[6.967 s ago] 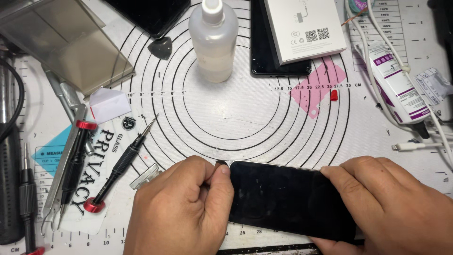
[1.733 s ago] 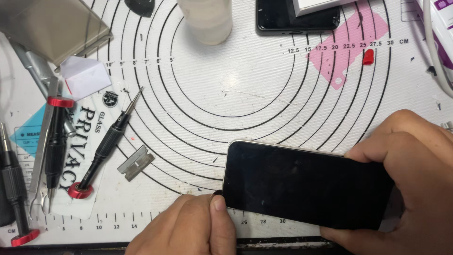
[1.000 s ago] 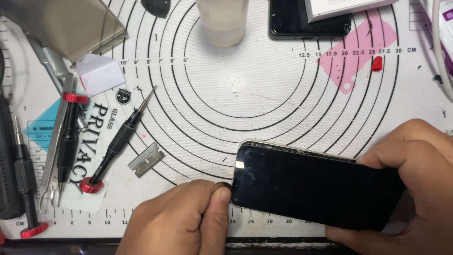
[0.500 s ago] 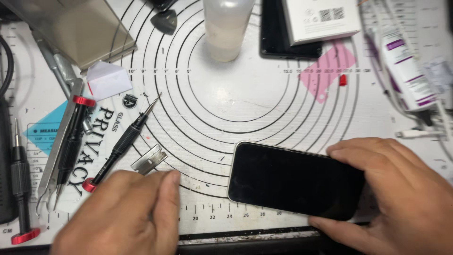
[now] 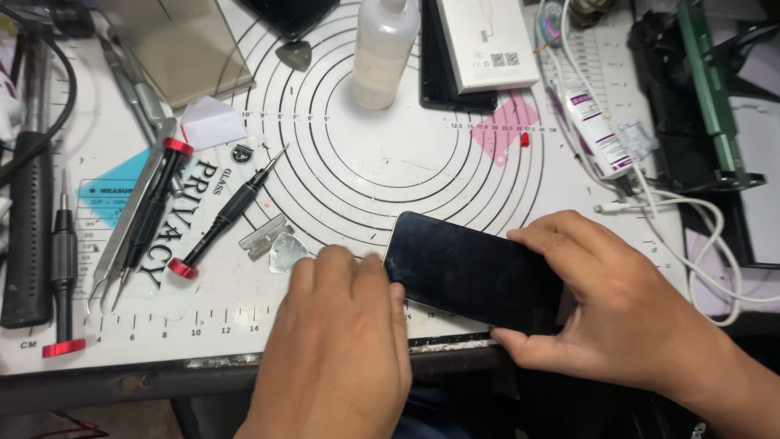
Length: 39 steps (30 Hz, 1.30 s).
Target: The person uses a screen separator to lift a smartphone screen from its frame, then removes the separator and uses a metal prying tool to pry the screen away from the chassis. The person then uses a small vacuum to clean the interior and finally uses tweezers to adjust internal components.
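Flanking a black phone (image 5: 475,272), both hands; white box (image 5: 487,41) beyond.

Head camera, steep downward, close over work mat (image 5: 390,162).

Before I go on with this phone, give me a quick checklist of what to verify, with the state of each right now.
1. Phone lies flat on the mat, screen up: ok.
2. Right hand grips the phone's right end: ok.
3. Left hand at the phone's left edge; contact: cannot tell.
4. Pick and razor blade within reach of the left hand: ok.
5. Phone clear of the table's front edge: not ok, its lower corner overhangs.
6. Screen free of cracks: cannot tell.
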Available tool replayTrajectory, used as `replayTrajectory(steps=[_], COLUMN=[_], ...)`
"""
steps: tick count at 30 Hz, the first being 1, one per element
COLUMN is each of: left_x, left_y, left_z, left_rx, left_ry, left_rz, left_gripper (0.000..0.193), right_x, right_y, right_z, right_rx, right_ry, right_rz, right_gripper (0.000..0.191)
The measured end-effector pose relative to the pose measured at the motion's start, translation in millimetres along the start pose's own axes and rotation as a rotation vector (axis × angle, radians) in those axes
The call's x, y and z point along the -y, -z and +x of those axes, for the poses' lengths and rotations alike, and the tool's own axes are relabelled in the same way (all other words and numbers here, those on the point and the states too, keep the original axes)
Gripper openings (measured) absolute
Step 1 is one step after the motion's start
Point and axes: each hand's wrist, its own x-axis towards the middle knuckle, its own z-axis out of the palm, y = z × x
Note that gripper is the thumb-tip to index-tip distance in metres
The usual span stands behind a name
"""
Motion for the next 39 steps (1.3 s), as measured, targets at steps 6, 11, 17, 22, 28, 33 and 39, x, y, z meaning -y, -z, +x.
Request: replayTrajectory(steps=[6,11,17,22,28,33,39], left_x=[-19,-34,-56,-55,-43,-39,-32], left_y=[33,23,-10,-1,14,20,22], left_z=[17,27,33,37,47,52,55], left_rx=[0.099,0.015,-0.217,-0.153,-0.021,0.014,0.136], left_ry=[0.145,0.249,0.015,0.072,0.268,0.216,0.192], left_rz=[-0.196,-1.293,-2.031,-1.966,-1.788,-1.655,-1.657], left_gripper=[0.044,0.055,0.053,0.036,0.042,0.050,0.048], right_x=[17,35,59,56,52,48,48], right_y=[11,16,-14,-36,-26,-9,-6], right_z=[0,6,11,7,4,-1,-2], right_rx=[-0.128,-0.379,-0.569,-0.538,-0.377,-0.245,-0.147], right_ry=[0.024,0.044,0.133,0.151,0.210,0.192,0.079], right_rz=[0.032,-0.006,-0.088,-0.084,0.176,0.385,0.528], right_gripper=[0.076,0.072,0.082,0.082,0.081,0.071,0.063])
